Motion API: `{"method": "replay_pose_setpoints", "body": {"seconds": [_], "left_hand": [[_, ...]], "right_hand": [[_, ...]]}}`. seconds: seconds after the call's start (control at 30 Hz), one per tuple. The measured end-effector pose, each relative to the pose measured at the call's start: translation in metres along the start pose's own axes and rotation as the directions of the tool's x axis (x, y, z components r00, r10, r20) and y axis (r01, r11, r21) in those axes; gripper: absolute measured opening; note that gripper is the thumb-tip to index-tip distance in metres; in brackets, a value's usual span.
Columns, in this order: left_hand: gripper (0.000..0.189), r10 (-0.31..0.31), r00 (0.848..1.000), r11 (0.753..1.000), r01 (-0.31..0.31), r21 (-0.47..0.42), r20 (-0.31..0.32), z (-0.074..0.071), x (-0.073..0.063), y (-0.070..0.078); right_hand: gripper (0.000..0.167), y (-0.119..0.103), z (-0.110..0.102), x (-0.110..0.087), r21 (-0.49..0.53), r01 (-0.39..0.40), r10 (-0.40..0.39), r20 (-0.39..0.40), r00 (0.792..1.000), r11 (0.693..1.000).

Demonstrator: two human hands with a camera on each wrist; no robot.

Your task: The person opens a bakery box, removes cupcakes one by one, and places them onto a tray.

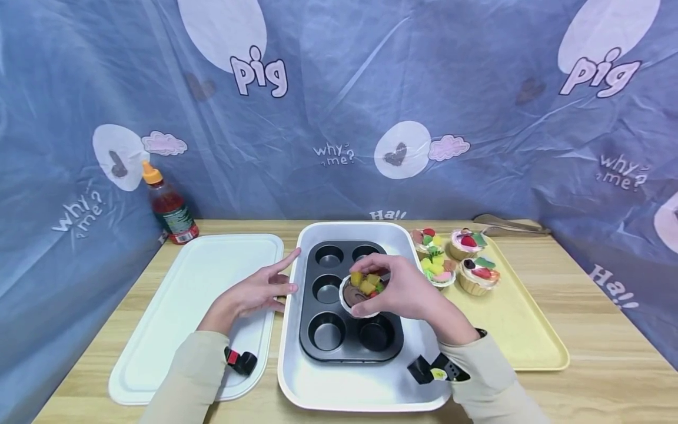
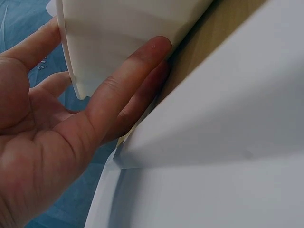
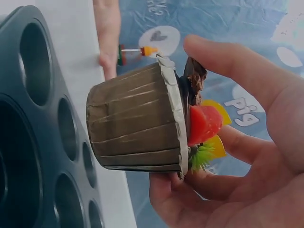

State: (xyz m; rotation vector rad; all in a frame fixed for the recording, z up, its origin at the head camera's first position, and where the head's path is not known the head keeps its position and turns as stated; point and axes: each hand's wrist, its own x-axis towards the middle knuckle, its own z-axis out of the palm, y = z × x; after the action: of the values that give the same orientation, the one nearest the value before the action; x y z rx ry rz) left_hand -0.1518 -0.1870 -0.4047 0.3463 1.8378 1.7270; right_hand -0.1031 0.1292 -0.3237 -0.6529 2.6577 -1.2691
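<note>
Between thumb and fingers, my right hand [image 1: 408, 288] pinches a chocolate cupcake [image 1: 354, 299] by its upper rim. The cupcake's brown pleated paper cup [image 3: 133, 123] has a pale rim, topped with yellow pieces, a red piece and a green sprig. In the head view it overlaps the middle of a dark muffin tin [image 1: 352, 347], whose visible cups are bare inside. That tin lies in a deep white tray [image 1: 360, 391]. At the tray's left side is my left hand [image 1: 259, 291], fingers extended and spread along its outer wall [image 2: 118, 38].
A shallow white tray [image 1: 206, 288] lies at the left, a sauce bottle [image 1: 175, 212] behind it. On the right, a yellow tray [image 1: 514, 335] carries several decorated cupcakes [image 1: 477, 285] near its far end. Metal utensils [image 1: 511, 227] lie at the back right, before a blue cloth [image 1: 339, 106].
</note>
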Motion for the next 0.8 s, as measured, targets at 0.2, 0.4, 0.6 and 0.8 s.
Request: {"method": "replay_pose_setpoints", "body": {"seconds": [0.2,0.4,0.6,0.8], "left_hand": [[0.088,0.000,1.000,1.000,0.000,0.002,-0.002,0.001,0.000,0.000],[0.087,0.005,1.000,1.000,-0.005,0.004,0.000,0.001,0.000,-0.001],[0.086,-0.008,1.000,1.000,0.009,0.006,-0.015,0.001,0.000,-0.001],[0.086,-0.017,1.000,1.000,0.018,0.018,-0.024,0.001,0.000,0.000]], "right_hand": [[0.054,0.001,-0.013,-0.006,-0.012,0.012,-0.012,-0.024,1.000,1.000],[0.057,0.003,-0.030,-0.014,-0.025,-0.017,0.015,-0.076,0.997,1.000],[0.058,0.011,-0.050,-0.025,-0.024,-0.083,0.079,-0.148,0.986,0.996],[0.057,0.024,-0.066,-0.037,-0.014,-0.104,0.100,-0.185,0.978,0.994]]}}
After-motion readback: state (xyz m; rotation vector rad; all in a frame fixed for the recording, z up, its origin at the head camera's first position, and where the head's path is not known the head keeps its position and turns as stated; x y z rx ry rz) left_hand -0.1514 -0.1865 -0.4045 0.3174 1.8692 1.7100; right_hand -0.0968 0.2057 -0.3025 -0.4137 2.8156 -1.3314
